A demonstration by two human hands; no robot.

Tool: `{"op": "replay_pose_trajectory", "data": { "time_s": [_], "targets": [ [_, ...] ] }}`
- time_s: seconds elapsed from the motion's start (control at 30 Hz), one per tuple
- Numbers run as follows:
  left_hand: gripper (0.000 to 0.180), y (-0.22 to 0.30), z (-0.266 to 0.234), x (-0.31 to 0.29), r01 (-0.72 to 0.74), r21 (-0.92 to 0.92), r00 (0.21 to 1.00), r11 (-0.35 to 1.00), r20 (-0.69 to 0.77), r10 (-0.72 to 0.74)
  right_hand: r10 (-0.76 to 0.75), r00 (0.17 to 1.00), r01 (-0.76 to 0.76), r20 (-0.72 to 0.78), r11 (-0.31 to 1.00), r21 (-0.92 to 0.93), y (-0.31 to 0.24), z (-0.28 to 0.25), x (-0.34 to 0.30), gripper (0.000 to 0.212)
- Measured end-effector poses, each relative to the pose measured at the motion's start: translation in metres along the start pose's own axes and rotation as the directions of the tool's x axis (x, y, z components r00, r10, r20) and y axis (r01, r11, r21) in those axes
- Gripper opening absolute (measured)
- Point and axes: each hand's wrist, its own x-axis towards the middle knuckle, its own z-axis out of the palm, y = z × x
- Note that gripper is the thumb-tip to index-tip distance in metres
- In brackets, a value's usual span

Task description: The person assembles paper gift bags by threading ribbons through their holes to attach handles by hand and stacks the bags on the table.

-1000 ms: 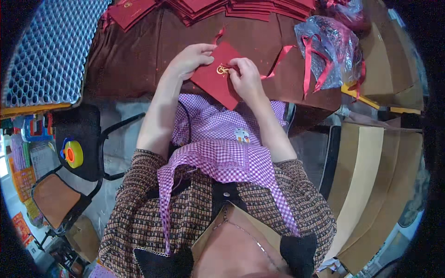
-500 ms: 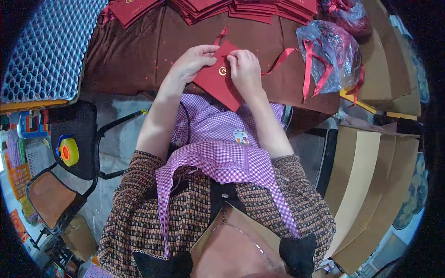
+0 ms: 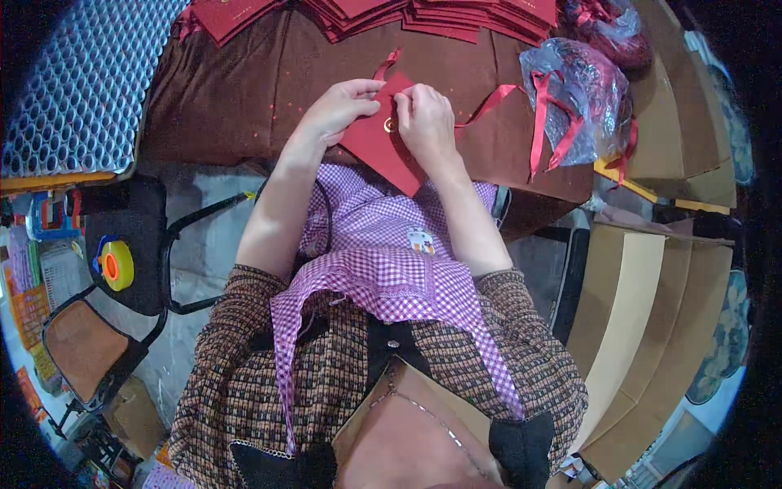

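Note:
A red card (image 3: 376,145) with a gold emblem is held tilted between my two hands, over the near edge of the brown-covered table. My left hand (image 3: 346,107) pinches its upper left edge, thumb on the front. At the upper right edge, the fingers of my right hand (image 3: 426,118) are pressed together, apparently on a red ribbon (image 3: 490,106). That ribbon trails to the right, and another ribbon end (image 3: 389,62) sticks out beyond the card's top. What lies beneath my right fingertips is hidden.
Stacks of red cards (image 3: 440,23) lie along the table's far side. Clear plastic bags of red ribbon (image 3: 574,98) sit at the right. A patterned grid-like panel (image 3: 77,90) fills the far left. Beside me are a chair with a yellow tape roll (image 3: 118,265) and an open cardboard box (image 3: 627,318).
My right hand has shifted very slightly to the left on the card. Otherwise the card, ribbon and left hand look nearly the same.

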Motion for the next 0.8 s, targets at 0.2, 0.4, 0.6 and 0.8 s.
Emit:
{"op": "replay_pose_trajectory", "data": {
  "time_s": [0.2, 0.4, 0.6, 0.8],
  "targets": [
    [0.043, -0.001, 0.000, -0.002, 0.006, -0.059, 1.000, 0.998, -0.010, -0.007, -0.065, 0.997, 0.061, -0.032, 0.992, -0.107, -0.003, 0.006, 0.000, 0.015],
    [0.040, -0.006, 0.007, 0.001, -0.046, 0.006, 0.997, 0.999, -0.064, 0.046, -0.115, 0.992, 0.106, -0.048, 0.981, -0.165, -0.002, 0.011, -0.003, 0.014],
    [0.040, -0.009, 0.009, 0.000, -0.053, -0.026, 0.992, 0.998, -0.114, 0.049, -0.112, 0.992, 0.101, -0.065, 0.984, -0.145, -0.002, 0.020, -0.004, 0.013],
    [0.040, -0.010, 0.017, -0.004, -0.089, -0.035, 0.985, 0.995, -0.151, 0.083, -0.014, 0.997, 0.013, -0.073, 1.000, -0.016, -0.005, 0.019, -0.008, 0.015]
  ]
}}
